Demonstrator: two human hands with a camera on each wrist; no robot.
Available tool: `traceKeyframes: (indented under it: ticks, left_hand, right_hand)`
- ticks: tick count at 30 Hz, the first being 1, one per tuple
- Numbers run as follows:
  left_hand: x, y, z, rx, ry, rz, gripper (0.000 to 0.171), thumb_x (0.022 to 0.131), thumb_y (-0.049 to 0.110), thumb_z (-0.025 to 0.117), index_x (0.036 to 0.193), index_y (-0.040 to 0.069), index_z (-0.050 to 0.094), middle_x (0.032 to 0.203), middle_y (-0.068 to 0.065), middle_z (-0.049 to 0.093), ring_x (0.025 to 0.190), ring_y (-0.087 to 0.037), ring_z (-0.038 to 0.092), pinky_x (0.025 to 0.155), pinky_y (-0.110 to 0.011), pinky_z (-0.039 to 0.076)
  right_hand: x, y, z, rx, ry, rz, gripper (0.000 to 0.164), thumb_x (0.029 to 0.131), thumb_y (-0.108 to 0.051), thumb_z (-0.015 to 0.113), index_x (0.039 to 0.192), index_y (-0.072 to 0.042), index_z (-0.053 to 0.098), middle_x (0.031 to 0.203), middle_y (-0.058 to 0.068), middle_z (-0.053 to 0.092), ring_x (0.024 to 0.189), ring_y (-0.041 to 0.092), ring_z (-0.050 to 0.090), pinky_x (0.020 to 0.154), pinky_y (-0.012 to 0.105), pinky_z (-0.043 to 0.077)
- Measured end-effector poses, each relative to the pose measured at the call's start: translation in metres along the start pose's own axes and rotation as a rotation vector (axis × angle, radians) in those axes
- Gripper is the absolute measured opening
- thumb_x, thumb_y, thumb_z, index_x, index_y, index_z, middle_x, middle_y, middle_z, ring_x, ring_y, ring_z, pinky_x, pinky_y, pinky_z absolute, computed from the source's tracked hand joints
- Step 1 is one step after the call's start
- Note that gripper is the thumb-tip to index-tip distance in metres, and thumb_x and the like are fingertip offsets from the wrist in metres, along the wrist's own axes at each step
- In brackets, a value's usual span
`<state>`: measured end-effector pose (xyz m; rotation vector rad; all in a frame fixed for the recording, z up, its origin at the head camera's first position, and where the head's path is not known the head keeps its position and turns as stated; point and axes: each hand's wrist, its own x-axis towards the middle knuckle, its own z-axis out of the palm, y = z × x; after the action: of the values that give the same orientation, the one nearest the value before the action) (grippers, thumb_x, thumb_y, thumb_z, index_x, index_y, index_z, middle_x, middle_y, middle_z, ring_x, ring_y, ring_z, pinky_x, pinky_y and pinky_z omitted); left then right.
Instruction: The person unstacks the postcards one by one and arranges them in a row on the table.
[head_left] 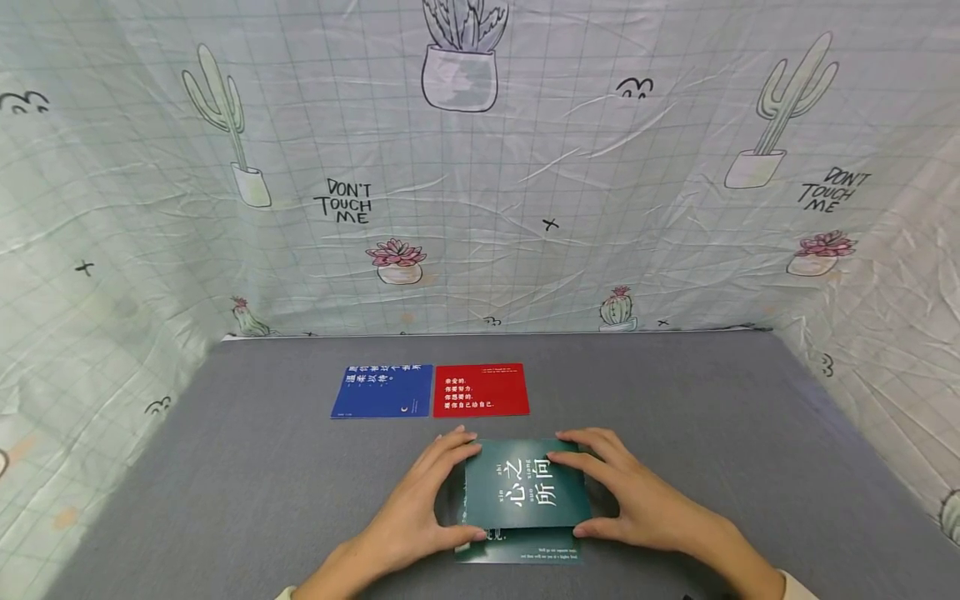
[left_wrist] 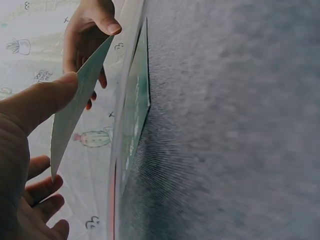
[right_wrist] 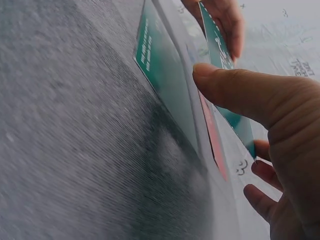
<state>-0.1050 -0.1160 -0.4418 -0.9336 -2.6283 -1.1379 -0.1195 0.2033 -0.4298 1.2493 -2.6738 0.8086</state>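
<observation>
Left grip (head_left: 411, 510) and right grip (head_left: 647, 510) are both clamped on the top card (head_left: 528, 483), which sits at lower centre of the head view. I read the left thumb at its lower-left corner and left fingertips at its upper left; right thumb at lower right, right fingertips at upper right, one of them over the face. Card is dark green, with large white characters printed sideways. Both wrist views show me that it is raised, a gap between it and the bottom card (head_left: 536, 547), also green, which lies on the grey bench (head_left: 262, 467). From the head camera the bottom card is partly covered; its lower strip shows small white lettering at the right. Just above the middle-bottom of the frame I note two others side by side: blue card (head_left: 382, 398) left, red card (head_left: 482, 396) right, white characters on each. Upper half: pale cloth (head_left: 480, 192), printed with cacti. Pale sleeve (head_left: 795, 588) at lower right.
</observation>
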Motion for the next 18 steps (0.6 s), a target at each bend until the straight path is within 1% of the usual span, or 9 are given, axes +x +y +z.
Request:
traceKeyframes:
  ticks: [2,8,11,18]
  left_hand:
    - [0.004,0.001,0.0,0.006,0.006,0.008,0.09,0.064,0.036,0.089,0.141,0.019,0.044,0.15,0.006,0.033,0.139,-0.018,0.027,0.102,-0.052,0.038]
    - [0.016,0.002,-0.002,-0.009,0.015,0.03,0.089,0.064,0.033,0.089,0.14,0.015,0.045,0.148,-0.003,0.037,0.138,-0.019,0.029,0.103,-0.053,0.036]
    - [0.024,0.002,-0.002,-0.009,0.022,0.036,0.088,0.065,0.033,0.088,0.14,0.015,0.045,0.148,-0.002,0.036,0.137,-0.018,0.028,0.104,-0.052,0.036]
    - [0.043,0.002,-0.001,0.03,0.019,0.029,0.088,0.067,0.036,0.087,0.141,0.014,0.045,0.15,0.001,0.035,0.139,-0.017,0.026,0.106,-0.052,0.032]
  right_hand:
    - [0.001,0.001,-0.002,-0.012,0.003,-0.006,0.079,0.076,-0.04,0.08,0.144,-0.024,0.042,0.148,0.002,0.033,0.131,0.017,0.029,0.093,0.042,0.047]
    - [0.005,0.007,-0.011,-0.012,0.006,-0.012,0.075,0.076,-0.036,0.081,0.141,-0.026,0.045,0.147,0.004,0.034,0.129,0.019,0.03,0.091,0.04,0.049]
    - [0.007,0.01,-0.017,-0.017,0.016,-0.018,0.074,0.074,-0.033,0.083,0.139,-0.026,0.048,0.147,0.005,0.034,0.129,0.019,0.03,0.09,0.04,0.049]
    - [0.011,0.021,-0.032,-0.043,0.025,-0.034,0.072,0.072,-0.029,0.085,0.136,-0.024,0.052,0.146,0.008,0.035,0.129,0.021,0.03,0.091,0.038,0.048]
